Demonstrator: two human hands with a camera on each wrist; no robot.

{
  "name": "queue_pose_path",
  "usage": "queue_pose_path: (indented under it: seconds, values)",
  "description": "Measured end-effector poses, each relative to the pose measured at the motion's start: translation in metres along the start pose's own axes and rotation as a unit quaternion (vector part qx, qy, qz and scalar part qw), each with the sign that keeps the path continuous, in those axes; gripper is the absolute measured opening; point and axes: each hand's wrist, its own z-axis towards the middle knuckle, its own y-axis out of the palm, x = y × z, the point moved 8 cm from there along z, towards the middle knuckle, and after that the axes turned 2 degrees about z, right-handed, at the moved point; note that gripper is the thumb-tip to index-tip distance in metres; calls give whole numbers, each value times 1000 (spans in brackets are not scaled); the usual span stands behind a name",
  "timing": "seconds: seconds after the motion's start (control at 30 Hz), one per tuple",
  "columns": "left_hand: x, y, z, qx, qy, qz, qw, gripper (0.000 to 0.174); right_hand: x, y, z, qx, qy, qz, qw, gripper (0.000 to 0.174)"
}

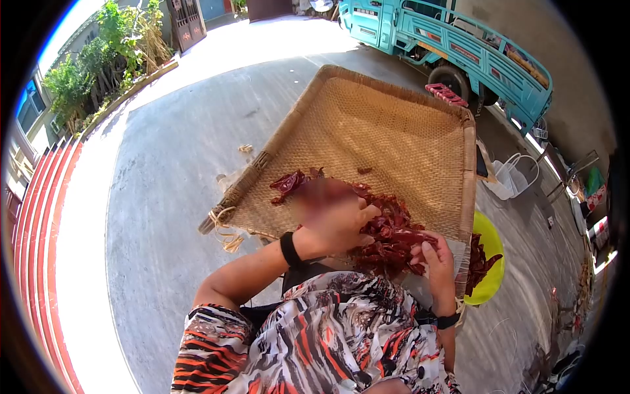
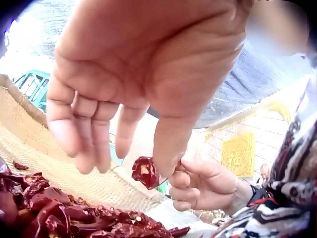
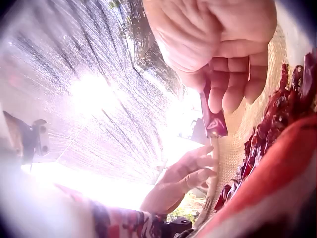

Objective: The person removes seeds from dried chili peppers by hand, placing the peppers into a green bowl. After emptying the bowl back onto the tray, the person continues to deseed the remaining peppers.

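Dried red chili peppers (image 1: 387, 220) lie heaped at the near side of a woven wicker tray (image 1: 394, 118). My right hand (image 1: 436, 259) holds one dried chili pepper (image 3: 215, 126) over the right end of the heap, its fingers curled round it. That pepper's broad, cut-looking end points toward my left hand in the right wrist view. My left hand (image 2: 138, 64) hovers above the pile with fingers loosely extended and nothing in the palm. Its thumb overlaps the held pepper in the left wrist view. A blurred patch hides part of the left hand in the head view.
A yellow-green basin (image 1: 489, 269) with more dried peppers stands right of the tray. Beyond it sits a white bag (image 1: 515, 177). A turquoise cargo tricycle (image 1: 453, 49) is parked at the back right. Red-edged steps (image 1: 42, 217) run along the left.
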Motion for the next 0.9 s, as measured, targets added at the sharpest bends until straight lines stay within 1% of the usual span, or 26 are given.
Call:
queue_pose_path:
  seconds: [0.03, 0.07, 0.1, 0.17, 0.2, 0.23, 0.27, 0.3, 0.33, 0.4, 0.5, 0.6, 0.7, 0.73, 0.77, 0.8, 0.83, 0.9]
  values:
    - [-11, -18, 0, 43, 7, 46, 998, 35, -3, -19, 1, 60, -18, -22, 998, 31]
    - [-40, -14, 4, -82, -86, 114, 986, 37, -5, -41, 0, 120, -36, -44, 991, 31]
    - [-61, -21, -10, 74, 40, 137, 987, 26, -7, -63, -1, 179, -53, -66, 980, 30]
    - [-130, -18, -23, 29, -97, 196, 975, 29, -3, -108, -7, 248, -61, -78, 964, 34]
    - [-131, -30, -16, -151, -242, 236, 929, 43, -1, -126, -12, 283, -66, -84, 953, 36]
    - [-148, -29, -20, -124, -243, 233, 933, 44, 1, -136, -17, 316, -83, -85, 941, 38]
    - [-178, -21, -32, -97, -244, 229, 937, 46, 2, -144, -22, 350, -100, -87, 927, 41]
    - [-191, -22, -38, -70, -244, 224, 941, 47, 4, -153, -27, 383, -116, -90, 912, 43]
    - [-205, -15, -43, -90, -252, 207, 941, 47, 12, -162, -27, 378, -108, -79, 916, 48]
    - [-214, -5, -47, -130, -267, 170, 940, 48, 15, -156, -25, 351, -105, -86, 927, 47]
    - [-198, -9, -45, -154, -304, 147, 929, 45, 21, -147, -18, 305, -85, -102, 943, 41]
    - [-177, -18, -36, -139, -304, 164, 928, 41, 16, -123, -14, 282, -90, -113, 949, 34]
    - [-136, -37, -25, -60, -271, 74, 958, 37, 8, -113, -13, 279, -138, -259, 914, 33]
    - [-125, -36, -23, -50, -251, 24, 966, 36, 0, -106, -15, 295, -129, -265, 909, 33]
    - [-115, -34, -20, -41, -230, -30, 972, 35, 4, -108, -14, 300, -135, -274, 904, 34]
    - [-101, -31, -14, -32, -206, -85, 974, 34, 3, -107, -15, 293, -106, -285, 907, 35]
    - [-84, -28, -8, -41, -199, -144, 969, 33, 1, -104, -14, 286, -78, -296, 908, 37]
    - [-46, -28, 1, -58, -184, -256, 947, 32, -1, -96, -12, 253, -52, -357, 898, 40]
